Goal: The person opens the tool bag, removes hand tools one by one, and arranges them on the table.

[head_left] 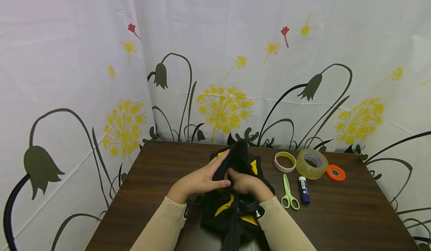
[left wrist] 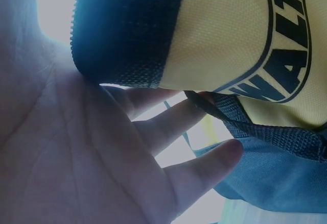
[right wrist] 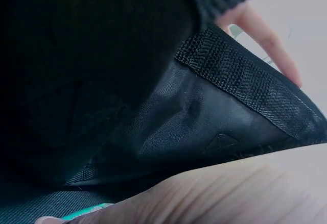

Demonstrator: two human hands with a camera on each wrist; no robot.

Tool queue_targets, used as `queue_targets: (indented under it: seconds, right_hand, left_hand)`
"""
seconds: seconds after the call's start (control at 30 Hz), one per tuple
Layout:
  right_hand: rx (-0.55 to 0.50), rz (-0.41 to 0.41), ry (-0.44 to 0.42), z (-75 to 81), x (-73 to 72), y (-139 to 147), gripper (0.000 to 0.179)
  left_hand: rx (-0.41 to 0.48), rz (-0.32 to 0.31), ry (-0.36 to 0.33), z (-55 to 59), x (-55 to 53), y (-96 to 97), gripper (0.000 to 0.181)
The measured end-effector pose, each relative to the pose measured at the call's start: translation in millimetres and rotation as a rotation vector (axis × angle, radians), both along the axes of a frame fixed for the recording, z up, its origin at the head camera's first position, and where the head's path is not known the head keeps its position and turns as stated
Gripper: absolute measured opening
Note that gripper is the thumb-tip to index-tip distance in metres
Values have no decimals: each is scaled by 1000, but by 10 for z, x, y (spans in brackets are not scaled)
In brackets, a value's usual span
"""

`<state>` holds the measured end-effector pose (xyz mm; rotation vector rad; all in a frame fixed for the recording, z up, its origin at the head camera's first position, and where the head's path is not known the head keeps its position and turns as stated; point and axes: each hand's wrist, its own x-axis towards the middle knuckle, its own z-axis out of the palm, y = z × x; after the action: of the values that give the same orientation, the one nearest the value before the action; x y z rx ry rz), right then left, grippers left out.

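A black and yellow fabric tool bag (head_left: 215, 221) lies on the table in front of me, its mouth raised. Large lettering, partly cut off, marks its yellow panel (left wrist: 219, 35) in the left wrist view. My left hand (head_left: 198, 180) rests against the bag's mouth, fingers straight and spread along the outside. My right hand (head_left: 247, 185) reaches into the mouth, its fingers mostly hidden. In the right wrist view the black lining (right wrist: 189, 117) shows, and a green-edged thing (right wrist: 87, 211) lies close to a fingertip; I cannot tell whether the right hand grips it.
Right of the bag are a white tape roll (head_left: 284, 162), a wide clear tape roll (head_left: 312, 164), an orange tape roll (head_left: 335, 173), light green scissors (head_left: 288, 195) and a blue glue stick (head_left: 304, 191). Behind the brown table (head_left: 151, 176) hangs a flowered curtain (head_left: 215, 37).
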<state>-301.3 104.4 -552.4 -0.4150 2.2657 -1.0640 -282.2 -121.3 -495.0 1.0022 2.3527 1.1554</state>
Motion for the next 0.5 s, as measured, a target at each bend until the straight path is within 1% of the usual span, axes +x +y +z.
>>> queue_targets:
  seconds: [0.07, 0.2, 0.27, 0.4, 0.5]
  right_hand:
    - [1, -18, 10, 8, 5, 4, 59]
    - [24, -61, 34, 17, 5, 5, 62]
    - [28, -80, 45, 16, 2, 0, 60]
    - [25, -116, 52, 12, -11, -12, 49]
    - [19, -148, 51, 10, -8, -10, 45]
  left_hand:
    - [-4, 3, 0, 2, -2, 0, 99]
    - [6, 1, 0, 4, -8, 8, 98]
    - [8, -2, -2, 2, -8, 11, 99]
    - [3, -3, -2, -4, -4, 7, 98]
    - [-2, 1, -3, -6, 6, 0, 98]
